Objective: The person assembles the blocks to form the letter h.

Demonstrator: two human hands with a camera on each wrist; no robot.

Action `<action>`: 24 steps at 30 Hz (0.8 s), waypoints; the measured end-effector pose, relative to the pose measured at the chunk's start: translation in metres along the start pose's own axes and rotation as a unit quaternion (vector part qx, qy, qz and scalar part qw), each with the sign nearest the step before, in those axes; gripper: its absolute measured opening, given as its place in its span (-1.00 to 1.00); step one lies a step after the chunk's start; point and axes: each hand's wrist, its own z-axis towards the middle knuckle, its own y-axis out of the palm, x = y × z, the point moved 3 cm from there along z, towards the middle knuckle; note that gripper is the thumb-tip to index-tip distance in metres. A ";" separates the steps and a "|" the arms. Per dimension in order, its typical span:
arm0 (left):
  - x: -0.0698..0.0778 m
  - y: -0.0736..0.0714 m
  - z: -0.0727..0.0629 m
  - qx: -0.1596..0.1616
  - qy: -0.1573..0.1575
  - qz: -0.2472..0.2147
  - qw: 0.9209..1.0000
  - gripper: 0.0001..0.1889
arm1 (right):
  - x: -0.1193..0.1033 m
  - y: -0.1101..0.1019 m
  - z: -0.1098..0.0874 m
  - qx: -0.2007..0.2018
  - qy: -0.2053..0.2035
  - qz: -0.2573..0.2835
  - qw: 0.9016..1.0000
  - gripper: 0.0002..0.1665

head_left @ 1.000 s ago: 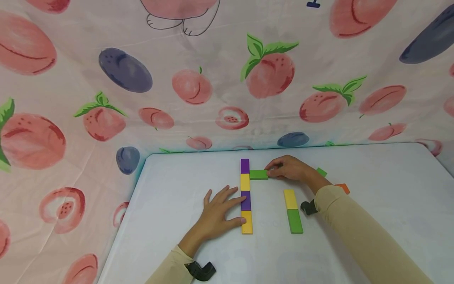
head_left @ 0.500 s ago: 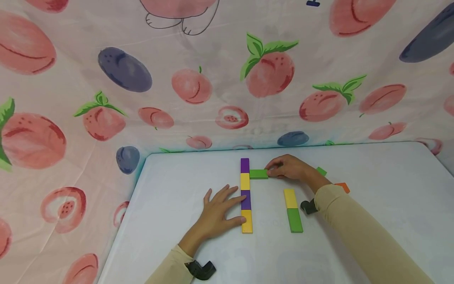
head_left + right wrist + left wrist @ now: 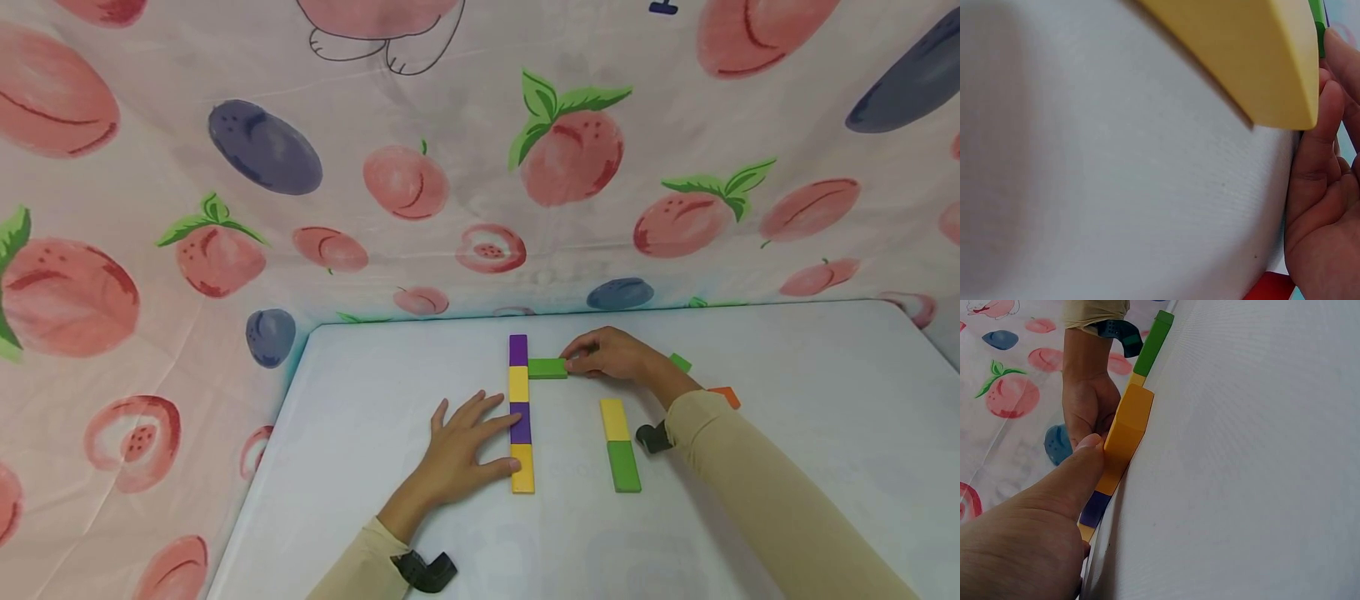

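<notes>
A column of purple and yellow blocks lies end to end on the white table, with a purple block [image 3: 518,351] at its far end and a yellow block [image 3: 522,469] at its near end. My left hand [image 3: 459,454] is spread beside it, thumb on the near yellow block and a finger on the lower purple block [image 3: 520,423]. A green block [image 3: 547,368] lies crosswise, its left end against the column near the top. At its right end, my right hand [image 3: 611,356] pinches it between thumb and finger; the right wrist view shows only an edge of that green block [image 3: 1317,12].
Right of the column, another yellow block [image 3: 615,420] and green block [image 3: 624,467] form a short line. A green piece [image 3: 680,363] and an orange piece [image 3: 724,397] are partly hidden behind the right arm. A fruit-print cloth [image 3: 450,100] hangs behind the table.
</notes>
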 end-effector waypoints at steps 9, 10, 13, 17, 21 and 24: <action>0.001 -0.001 0.000 0.000 0.005 0.001 1.000 -0.32 | 0.000 0.000 0.000 -0.005 0.009 0.008 1.000 -0.62; 0.001 -0.001 0.000 0.001 0.007 0.001 1.000 -0.32 | 0.000 0.000 0.000 -0.006 0.011 0.009 1.000 -0.60; 0.000 -0.001 0.000 0.004 0.010 0.003 1.000 -0.32 | 0.000 -0.001 -0.002 -0.012 0.010 0.010 1.000 -0.53; -0.001 -0.001 0.000 0.006 0.010 0.005 1.000 -0.32 | 0.001 -0.003 -0.010 -0.004 0.000 0.042 0.999 -0.48; -0.002 -0.001 0.000 0.007 0.012 0.003 1.000 -0.32 | 0.005 -0.012 -0.025 0.039 -0.009 0.096 0.995 -0.47; -0.002 -0.001 0.000 0.007 0.014 0.001 1.000 -0.32 | 0.009 -0.024 -0.039 0.073 -0.006 0.103 0.992 -0.44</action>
